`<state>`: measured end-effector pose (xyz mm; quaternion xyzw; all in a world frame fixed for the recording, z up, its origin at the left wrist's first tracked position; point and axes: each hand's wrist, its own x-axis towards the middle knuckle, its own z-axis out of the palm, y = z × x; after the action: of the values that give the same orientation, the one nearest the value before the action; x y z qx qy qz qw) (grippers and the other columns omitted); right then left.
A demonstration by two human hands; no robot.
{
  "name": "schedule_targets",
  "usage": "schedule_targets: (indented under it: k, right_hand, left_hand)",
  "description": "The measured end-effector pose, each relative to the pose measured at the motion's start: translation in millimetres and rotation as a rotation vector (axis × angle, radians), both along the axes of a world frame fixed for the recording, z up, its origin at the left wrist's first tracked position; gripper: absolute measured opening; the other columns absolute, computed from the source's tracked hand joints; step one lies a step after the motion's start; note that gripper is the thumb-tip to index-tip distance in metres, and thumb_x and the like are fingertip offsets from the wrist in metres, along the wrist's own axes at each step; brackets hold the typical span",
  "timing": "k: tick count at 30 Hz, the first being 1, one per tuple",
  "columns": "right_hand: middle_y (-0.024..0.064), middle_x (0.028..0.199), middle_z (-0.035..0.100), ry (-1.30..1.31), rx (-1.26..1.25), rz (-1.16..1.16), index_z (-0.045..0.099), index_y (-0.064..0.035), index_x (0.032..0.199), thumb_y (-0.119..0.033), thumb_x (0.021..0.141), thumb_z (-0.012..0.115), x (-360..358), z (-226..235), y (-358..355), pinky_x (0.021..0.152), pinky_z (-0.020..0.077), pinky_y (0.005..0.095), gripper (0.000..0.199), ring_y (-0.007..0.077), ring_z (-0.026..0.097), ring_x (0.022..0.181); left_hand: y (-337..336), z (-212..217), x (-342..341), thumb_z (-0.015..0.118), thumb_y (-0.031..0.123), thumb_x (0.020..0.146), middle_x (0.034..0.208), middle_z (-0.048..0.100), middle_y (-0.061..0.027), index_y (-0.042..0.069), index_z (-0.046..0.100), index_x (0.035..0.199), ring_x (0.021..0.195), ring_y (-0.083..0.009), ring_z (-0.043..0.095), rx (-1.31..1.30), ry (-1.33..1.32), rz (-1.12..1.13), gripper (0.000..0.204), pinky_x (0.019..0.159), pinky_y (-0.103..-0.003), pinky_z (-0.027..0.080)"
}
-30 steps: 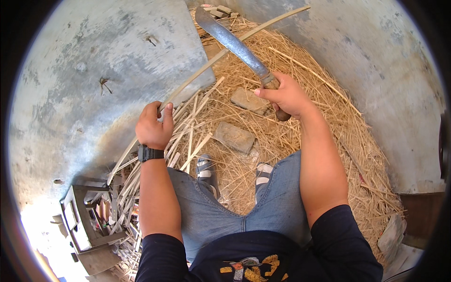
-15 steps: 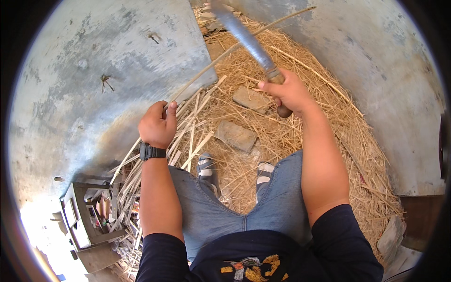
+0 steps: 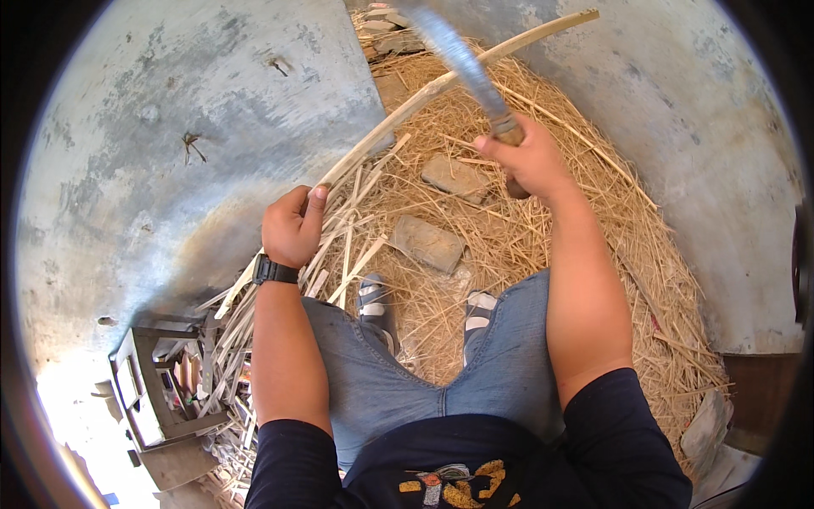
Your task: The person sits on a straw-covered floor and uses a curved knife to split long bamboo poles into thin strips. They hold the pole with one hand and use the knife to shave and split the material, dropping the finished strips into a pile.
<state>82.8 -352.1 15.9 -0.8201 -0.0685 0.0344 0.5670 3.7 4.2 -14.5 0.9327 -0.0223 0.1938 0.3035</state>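
Observation:
My left hand (image 3: 292, 225), with a black watch on the wrist, grips a long pale bamboo stick (image 3: 441, 85) that runs from the hand up to the far right. My right hand (image 3: 530, 157) is closed on the wooden handle of a big knife with a long grey blade (image 3: 458, 55), raised above the stick and blurred. Under both hands lies a thick bed of straw-like shavings (image 3: 526, 237).
Two flat stones (image 3: 428, 243) (image 3: 455, 176) lie in the shavings ahead of my sandalled feet (image 3: 377, 305). Split bamboo strips (image 3: 246, 314) are piled at my left, beside a small metal frame box (image 3: 157, 390). Grey concrete floor (image 3: 170, 127) surrounds the heap.
My right hand has lifted the knife up and toward the far side, so the blade now stands steeper. The left hand has kept its hold on the stick.

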Motion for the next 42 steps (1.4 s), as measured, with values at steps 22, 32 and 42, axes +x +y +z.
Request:
schedule_targets:
  k: [22, 32, 42]
  right_hand:
    - [0.0093, 0.085, 0.071, -0.121, -0.362, 0.172, 0.067, -0.0066, 0.108, -0.032, 0.087, 0.077, -16.5, 2.3, 33.2, 0.072, 0.0514, 0.0389, 0.034, 0.0234, 0.068, 0.079]
    - [0.013, 0.081, 0.069, -0.217, -0.345, -0.031, 0.067, -0.0069, 0.105, -0.035, 0.086, 0.076, -10.6, 2.1, 18.3, 0.071, 0.0535, 0.0418, 0.035, 0.0293, 0.068, 0.076]
    - [0.0116, 0.089, 0.072, -0.472, -0.48, 0.15, 0.067, -0.0103, 0.102, -0.034, 0.084, 0.076, -18.6, -9.6, 45.4, 0.074, 0.0548, 0.0442, 0.031, 0.0307, 0.071, 0.082]
  left_hand:
    - [2.5, -1.0, -0.8, 0.055, 0.048, 0.102, 0.068, 0.055, -0.0003, 0.0, 0.063, 0.079, 0.068, -0.0098, 0.047, -0.285, 0.327, -0.129, 0.054, 0.065, -0.029, 0.042]
    - [3.0, -1.1, 0.4, 0.069, 0.045, 0.094, 0.065, 0.056, -0.0028, -0.001, 0.066, 0.083, 0.063, -0.0106, 0.048, -0.226, 0.403, -0.089, 0.047, 0.059, -0.032, 0.041]
    - [-3.7, -3.1, -1.3, 0.079, 0.041, 0.086, 0.063, 0.057, -0.0046, -0.001, 0.065, 0.089, 0.06, -0.0116, 0.049, -0.21, 0.243, -0.109, 0.045, 0.056, -0.034, 0.041]
